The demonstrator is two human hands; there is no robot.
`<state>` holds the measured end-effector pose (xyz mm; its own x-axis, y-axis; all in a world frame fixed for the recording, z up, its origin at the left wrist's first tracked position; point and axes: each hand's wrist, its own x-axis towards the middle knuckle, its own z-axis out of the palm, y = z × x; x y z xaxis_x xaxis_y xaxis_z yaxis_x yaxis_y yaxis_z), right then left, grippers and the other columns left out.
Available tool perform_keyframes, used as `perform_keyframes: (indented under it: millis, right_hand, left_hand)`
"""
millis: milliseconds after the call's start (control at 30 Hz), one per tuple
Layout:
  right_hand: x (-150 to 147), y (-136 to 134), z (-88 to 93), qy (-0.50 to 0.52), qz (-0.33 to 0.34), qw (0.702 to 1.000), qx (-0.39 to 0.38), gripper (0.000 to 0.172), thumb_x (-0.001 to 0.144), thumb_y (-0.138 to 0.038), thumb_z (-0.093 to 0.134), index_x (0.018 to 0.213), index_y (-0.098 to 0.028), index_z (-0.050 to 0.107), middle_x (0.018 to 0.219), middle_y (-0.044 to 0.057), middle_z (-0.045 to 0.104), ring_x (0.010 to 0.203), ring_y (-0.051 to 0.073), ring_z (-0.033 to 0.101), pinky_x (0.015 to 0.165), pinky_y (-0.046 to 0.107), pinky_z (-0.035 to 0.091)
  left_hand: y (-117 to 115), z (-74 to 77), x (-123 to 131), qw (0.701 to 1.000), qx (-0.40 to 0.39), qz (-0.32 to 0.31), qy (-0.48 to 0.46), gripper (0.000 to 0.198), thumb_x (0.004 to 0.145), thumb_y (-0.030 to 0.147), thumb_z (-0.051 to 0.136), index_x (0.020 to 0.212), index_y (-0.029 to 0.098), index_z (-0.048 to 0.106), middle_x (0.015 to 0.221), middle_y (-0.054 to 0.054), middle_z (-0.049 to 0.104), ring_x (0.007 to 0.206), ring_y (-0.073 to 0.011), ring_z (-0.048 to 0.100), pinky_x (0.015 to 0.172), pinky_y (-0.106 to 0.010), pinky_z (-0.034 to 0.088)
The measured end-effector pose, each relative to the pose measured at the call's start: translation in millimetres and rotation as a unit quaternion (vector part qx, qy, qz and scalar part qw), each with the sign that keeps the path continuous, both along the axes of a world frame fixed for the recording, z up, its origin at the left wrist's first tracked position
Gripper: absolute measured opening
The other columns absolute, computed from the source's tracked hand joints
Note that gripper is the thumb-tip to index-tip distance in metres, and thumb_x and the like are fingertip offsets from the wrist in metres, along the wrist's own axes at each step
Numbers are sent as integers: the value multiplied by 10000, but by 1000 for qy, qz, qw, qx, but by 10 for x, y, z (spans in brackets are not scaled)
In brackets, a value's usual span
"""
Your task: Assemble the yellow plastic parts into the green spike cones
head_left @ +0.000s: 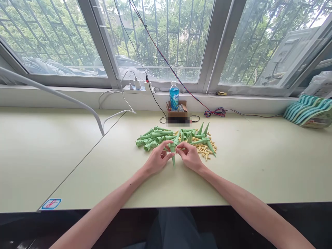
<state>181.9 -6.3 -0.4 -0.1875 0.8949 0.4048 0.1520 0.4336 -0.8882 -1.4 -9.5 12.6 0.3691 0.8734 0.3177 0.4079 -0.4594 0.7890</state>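
My left hand (158, 158) grips a green plastic spike (173, 161) near its wider collar, and the pointed end hangs downward. Close against the spike's right side, my right hand (190, 156) has its thumb and fingertips pinched together. What sits in that pinch is too small to make out. Behind both hands lies a pile of green plastic spikes (162, 133), some lying flat with hollow ends toward me, others pointing up. Small yellow plastic pegs (203, 150) are scattered at the pile's right, partly under the spikes.
Behind the pile stands a small cardboard box (183, 105) with a blue bottle (174, 97) in it. Bundled red and blue cable (218, 111) lies right of it. Teal and green plastic pieces (308, 110) stand at far right. A white cable (77, 98) arches over the left table.
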Motion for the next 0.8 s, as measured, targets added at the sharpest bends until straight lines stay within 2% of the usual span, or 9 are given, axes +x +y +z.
perform_keyframes:
  millis: [233,433,633,800]
  right_hand:
    - [-3,-8,22,5,0,1000,-1,223,883,-396,581,834,-180,610,784,34,618,555,133,550,469,246,403]
    - [-10,-24,35,11,3,1000,-2,233,882,-412,586,844,-184,611,782,35,618,549,133,550,458,247,397]
    - [-18,-39,49,15,2,1000,-10,271,876,-458,590,839,-190,601,760,30,621,511,125,529,429,244,361]
    - [-28,-43,60,22,1,1000,-13,305,866,-495,606,836,-191,595,746,25,612,502,126,523,424,245,338]
  left_hand:
    - [-1,-13,7,1000,26,5,9,383,906,366,562,1264,247,492,928,-16,550,504,-47,370,473,-184,405]
    - [-1,-28,15,999,39,22,7,418,893,340,587,1284,252,465,936,-12,550,491,-34,391,471,-183,428]
    - [4,-65,5,998,60,20,1,345,902,341,578,1224,234,512,910,-18,563,541,-53,434,488,-180,458]
    - [3,-76,1,997,70,28,-4,390,904,329,585,1270,261,469,1014,-33,558,508,-25,416,442,-156,428]
